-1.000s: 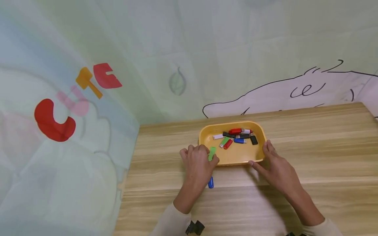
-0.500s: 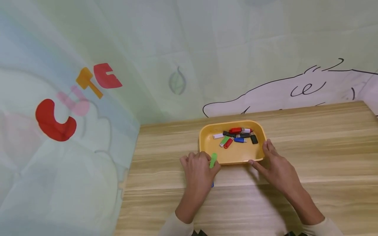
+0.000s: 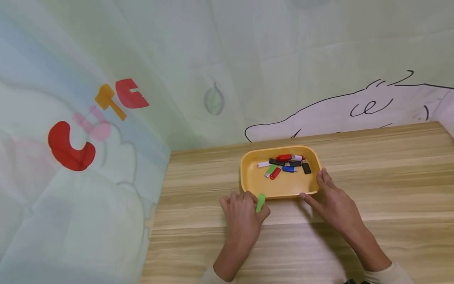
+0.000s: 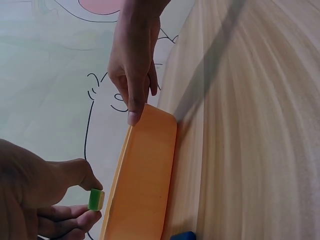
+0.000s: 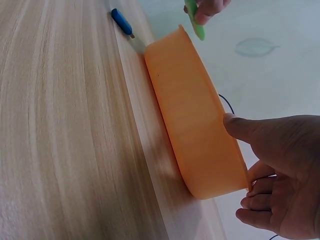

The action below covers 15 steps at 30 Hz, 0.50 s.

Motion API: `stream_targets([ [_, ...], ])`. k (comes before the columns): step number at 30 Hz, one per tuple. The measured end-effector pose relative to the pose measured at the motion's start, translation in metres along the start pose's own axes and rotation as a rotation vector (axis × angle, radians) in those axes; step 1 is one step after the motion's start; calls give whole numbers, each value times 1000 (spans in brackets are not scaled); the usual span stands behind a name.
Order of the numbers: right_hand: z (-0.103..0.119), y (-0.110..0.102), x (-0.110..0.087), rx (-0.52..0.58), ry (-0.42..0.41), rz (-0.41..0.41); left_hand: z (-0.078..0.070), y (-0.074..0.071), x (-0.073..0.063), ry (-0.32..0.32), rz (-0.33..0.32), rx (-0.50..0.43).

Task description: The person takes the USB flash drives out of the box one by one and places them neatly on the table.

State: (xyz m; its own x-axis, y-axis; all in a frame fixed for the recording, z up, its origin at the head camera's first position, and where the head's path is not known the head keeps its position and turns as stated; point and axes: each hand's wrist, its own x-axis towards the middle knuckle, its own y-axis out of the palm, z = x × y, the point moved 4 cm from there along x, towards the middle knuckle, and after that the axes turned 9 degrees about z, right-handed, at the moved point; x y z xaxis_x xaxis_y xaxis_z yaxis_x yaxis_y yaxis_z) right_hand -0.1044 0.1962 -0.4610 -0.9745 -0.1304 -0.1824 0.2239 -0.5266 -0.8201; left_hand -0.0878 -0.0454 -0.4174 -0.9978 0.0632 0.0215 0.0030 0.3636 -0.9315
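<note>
Between the thumb and fingers of my left hand (image 3: 242,217) is a green USB flash drive (image 3: 260,202), held just over the front left corner of a yellow plastic basket (image 3: 255,181). My right hand (image 3: 337,207) grips the basket's front right corner, thumb on the front rim and fingertips along the right side. Several USB flash drives lie inside toward the back, among them a red one (image 3: 284,157), a blue one (image 3: 289,169) and a black one (image 3: 306,168). Another blue flash drive (image 5: 121,21) lies on the table before the basket, hidden under my left hand in the head view.
The wood-grain table (image 3: 383,177) runs back to a printed cloth (image 3: 301,71) with line drawings. A second hanging cloth (image 3: 88,205) with coloured letters stands along the left edge.
My left hand has drawn back toward me with the green flash drive, from over the basket to its front edge, covering the blue drive on the table. My right hand stays at the corner.
</note>
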Motion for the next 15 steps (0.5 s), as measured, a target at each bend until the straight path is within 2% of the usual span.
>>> stream_targets([
  [5,0,-2,0,-1,-15,-19,2,4,-3,-1,-2,4],
  [15,-1,0,0,7,-13,-14,7,12,-9,-30,58,-11],
])
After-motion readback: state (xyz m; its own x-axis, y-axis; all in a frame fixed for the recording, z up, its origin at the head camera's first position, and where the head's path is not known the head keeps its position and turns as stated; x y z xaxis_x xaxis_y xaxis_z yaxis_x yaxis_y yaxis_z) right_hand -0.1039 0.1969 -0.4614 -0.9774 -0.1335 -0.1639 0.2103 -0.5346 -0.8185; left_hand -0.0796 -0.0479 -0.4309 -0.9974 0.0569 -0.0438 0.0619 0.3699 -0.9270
